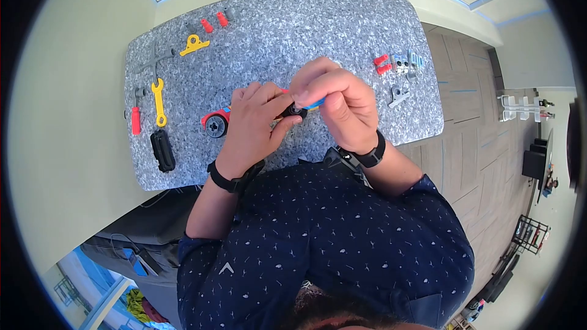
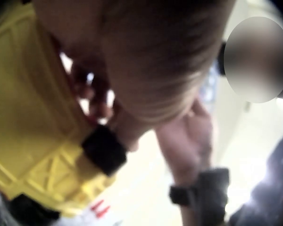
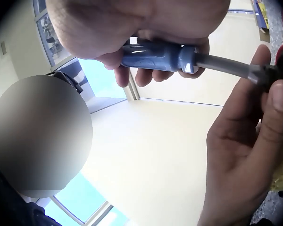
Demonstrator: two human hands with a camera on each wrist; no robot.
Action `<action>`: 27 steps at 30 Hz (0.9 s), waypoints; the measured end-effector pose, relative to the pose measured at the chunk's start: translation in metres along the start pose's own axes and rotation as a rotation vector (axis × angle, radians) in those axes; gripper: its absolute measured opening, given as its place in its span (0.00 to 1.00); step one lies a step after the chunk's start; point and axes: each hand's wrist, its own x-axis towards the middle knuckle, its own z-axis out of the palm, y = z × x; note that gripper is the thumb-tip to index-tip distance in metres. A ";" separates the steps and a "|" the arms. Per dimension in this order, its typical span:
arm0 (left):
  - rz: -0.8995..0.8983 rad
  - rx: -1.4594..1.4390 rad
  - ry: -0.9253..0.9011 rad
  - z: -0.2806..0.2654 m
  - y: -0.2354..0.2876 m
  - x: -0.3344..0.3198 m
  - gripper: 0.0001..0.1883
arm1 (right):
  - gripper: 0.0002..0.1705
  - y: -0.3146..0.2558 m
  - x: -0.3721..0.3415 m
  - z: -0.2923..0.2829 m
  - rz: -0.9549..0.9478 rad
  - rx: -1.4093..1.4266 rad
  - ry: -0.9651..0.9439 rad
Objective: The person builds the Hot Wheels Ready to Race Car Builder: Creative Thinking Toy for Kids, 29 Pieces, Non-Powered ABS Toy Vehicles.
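Car (image 1: 214,112) and blue screwdriver (image 1: 315,104) met close to the person in the head view. The car seemed to lie on its side on the speckled surface (image 1: 293,18), because one grey-and-black wheel (image 1: 216,126) showed its flat face. The left grip (image 1: 254,113) covered most of the car, probably so it would not wiggle. The right grip (image 1: 343,101) was just beside the car, curled round the blue screwdriver, which pointed at a dark round part (image 1: 298,112). Left of the car lay a yellow wrench (image 1: 158,102), a red tool (image 1: 136,120) and a black piece (image 1: 162,150), maybe put there to leave room. Right of the car were red bits (image 1: 383,65) and a grey piece (image 1: 398,95).

In the left wrist view, a big yellow part (image 2: 33,117) looked like the car's belly. It had raised crossing lines. That view was too blurry to show how the left grip held on.

In the right wrist view, the right grip was wrapped round the shiny blue handle (image 3: 155,56). A smooth grey rod (image 3: 221,65) reached toward the car. The left grip's thumb and finger pinched the car there, likely to keep it steady. The screwdriver's tip was hidden.
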 end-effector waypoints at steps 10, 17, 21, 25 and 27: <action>-0.008 -0.023 0.148 0.008 0.005 0.003 0.20 | 0.16 -0.014 0.012 0.000 -0.086 -0.356 -0.160; -0.074 -0.200 0.109 0.021 -0.005 0.010 0.17 | 0.18 -0.016 0.008 0.002 -0.115 -0.477 -0.019; -0.163 -0.407 0.182 0.013 0.006 0.009 0.15 | 0.21 -0.019 0.012 0.010 -0.075 -0.486 0.021; -0.121 -0.432 0.102 0.015 -0.010 0.001 0.14 | 0.22 -0.020 0.009 -0.006 -0.052 -0.538 -0.034; 0.048 -0.316 0.110 0.013 -0.015 0.005 0.13 | 0.23 -0.024 0.012 -0.003 -0.031 -0.549 -0.027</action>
